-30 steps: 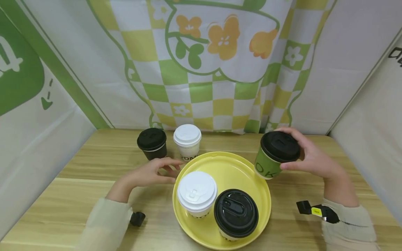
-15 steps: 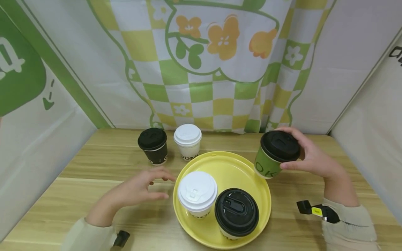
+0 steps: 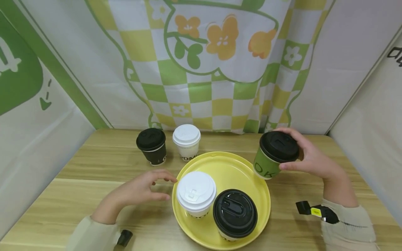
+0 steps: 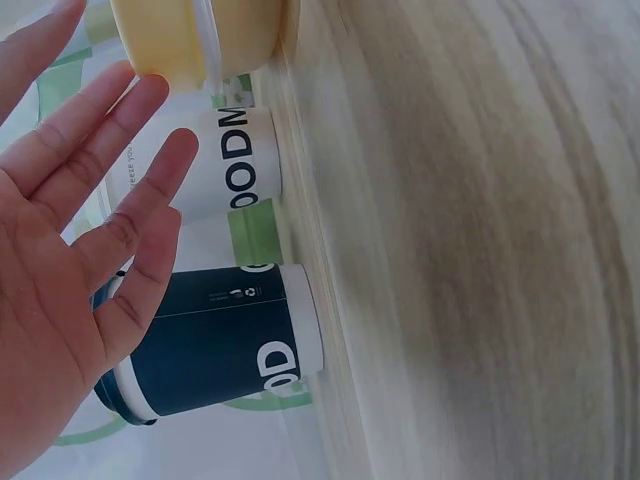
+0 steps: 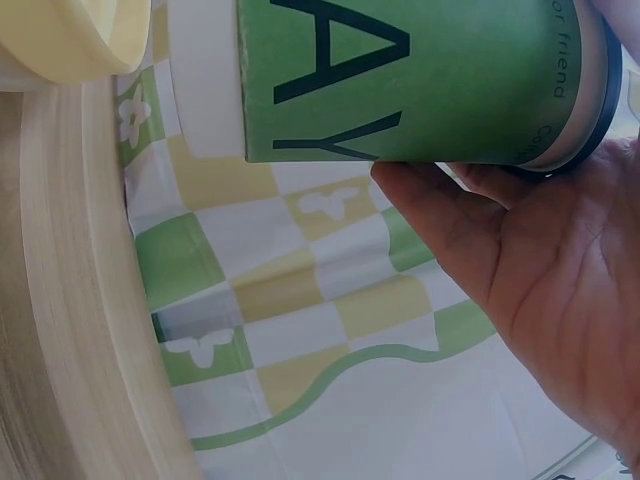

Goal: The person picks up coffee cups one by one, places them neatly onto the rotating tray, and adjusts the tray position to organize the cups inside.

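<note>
Evidently the green cup [image 3: 267, 164] is what matters here: the right hand [image 3: 311, 158] grips it high up, thumb and fingers around its wall close to the black lid [image 3: 280, 146]. It is held roughly upright by the far right rim of the yellow tray [image 3: 233, 165], its base clear of the table [image 3: 91, 167] in the right wrist view; whether it overhangs the rim is hard to tell.

It looks like paper, so it should be light if empty — how full it is does not show. The wall is probably stiff enough for a steady grip, yet a hard squeeze could dent it. The best hold is likely round the wall just under the lid, since pulling on the lid alone might pop it off.

The left hand [image 3: 142, 188] holds nothing, fingers loosely extended by the tray's left rim. Inside that rim stands a white-lidded cup [image 3: 196, 193], with a glossy-lidded cup [image 3: 235, 214] just beside it, towards the tray's near edge. A small black cup [image 3: 153, 150] and a small white cup [image 3: 187, 143] stand towards the table's far edge.
</note>
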The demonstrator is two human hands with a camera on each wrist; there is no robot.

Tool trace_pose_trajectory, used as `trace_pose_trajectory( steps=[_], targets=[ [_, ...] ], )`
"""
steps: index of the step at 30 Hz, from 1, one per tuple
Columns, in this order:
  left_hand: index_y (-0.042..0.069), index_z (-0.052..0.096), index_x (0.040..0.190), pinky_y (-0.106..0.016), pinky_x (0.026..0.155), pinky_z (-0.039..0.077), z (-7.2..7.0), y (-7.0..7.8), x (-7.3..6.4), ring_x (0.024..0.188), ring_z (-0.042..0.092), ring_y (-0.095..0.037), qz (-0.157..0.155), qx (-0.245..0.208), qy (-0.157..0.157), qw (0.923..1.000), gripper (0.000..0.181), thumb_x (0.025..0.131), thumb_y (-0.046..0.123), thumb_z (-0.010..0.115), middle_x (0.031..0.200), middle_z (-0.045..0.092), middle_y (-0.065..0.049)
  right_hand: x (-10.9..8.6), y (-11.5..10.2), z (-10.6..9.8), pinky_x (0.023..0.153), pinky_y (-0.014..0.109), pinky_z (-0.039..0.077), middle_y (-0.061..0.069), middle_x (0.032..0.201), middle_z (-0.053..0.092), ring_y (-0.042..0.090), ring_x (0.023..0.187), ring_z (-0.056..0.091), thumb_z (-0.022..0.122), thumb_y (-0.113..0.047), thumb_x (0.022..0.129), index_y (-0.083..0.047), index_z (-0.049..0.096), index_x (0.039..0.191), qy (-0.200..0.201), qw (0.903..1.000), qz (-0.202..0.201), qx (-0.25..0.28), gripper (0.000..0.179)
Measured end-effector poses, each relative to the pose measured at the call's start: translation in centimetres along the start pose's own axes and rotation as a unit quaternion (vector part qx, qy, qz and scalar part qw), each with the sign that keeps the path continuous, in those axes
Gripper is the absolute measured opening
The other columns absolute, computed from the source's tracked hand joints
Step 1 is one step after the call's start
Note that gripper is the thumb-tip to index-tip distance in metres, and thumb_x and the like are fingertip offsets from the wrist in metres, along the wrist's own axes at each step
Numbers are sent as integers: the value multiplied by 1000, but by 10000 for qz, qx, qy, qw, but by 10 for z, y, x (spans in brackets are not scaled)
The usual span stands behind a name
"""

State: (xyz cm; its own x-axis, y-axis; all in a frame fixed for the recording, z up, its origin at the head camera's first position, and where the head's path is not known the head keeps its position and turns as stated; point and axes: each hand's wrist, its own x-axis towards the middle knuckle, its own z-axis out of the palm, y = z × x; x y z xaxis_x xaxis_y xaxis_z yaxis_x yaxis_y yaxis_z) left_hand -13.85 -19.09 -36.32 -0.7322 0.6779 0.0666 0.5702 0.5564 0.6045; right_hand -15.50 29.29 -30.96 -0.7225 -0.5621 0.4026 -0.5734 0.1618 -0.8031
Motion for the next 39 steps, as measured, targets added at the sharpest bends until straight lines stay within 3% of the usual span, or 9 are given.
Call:
trace_pose_trajectory(
  steps=[8, 26, 39],
  targets=[
    [17, 65, 127, -52, 86, 53, -1, -7, 6, 121, 59, -34, -145, -332, -55, 9993, 47, 84, 31, 79, 132, 64, -7, -1, 1, 0, 97, 16, 48, -1, 141, 52, 6, 122, 55, 72, 20, 72, 2, 34, 147, -3, 10000, 84, -38, 86],
    [16, 63, 130, -53, 86, 52, -2, -18, 20, 122, 56, -33, -140, -517, -140, 9985, 50, 84, 29, 80, 133, 62, -7, -2, 0, -2, 96, 17, 49, -2, 142, 50, 6, 124, 54, 73, 20, 72, 3, 32, 147, 14, 9993, 296, -206, 87],
    [15, 61, 134, -45, 82, 54, -5, -24, 33, 114, 58, -31, -64, -659, -358, 9972, 51, 86, 20, 76, 126, 63, -5, -4, -2, -3, 95, 17, 50, 1, 141, 52, 8, 123, 55, 71, 21, 73, 2, 33, 148, -2, 10000, 67, -17, 86]
  ],
)
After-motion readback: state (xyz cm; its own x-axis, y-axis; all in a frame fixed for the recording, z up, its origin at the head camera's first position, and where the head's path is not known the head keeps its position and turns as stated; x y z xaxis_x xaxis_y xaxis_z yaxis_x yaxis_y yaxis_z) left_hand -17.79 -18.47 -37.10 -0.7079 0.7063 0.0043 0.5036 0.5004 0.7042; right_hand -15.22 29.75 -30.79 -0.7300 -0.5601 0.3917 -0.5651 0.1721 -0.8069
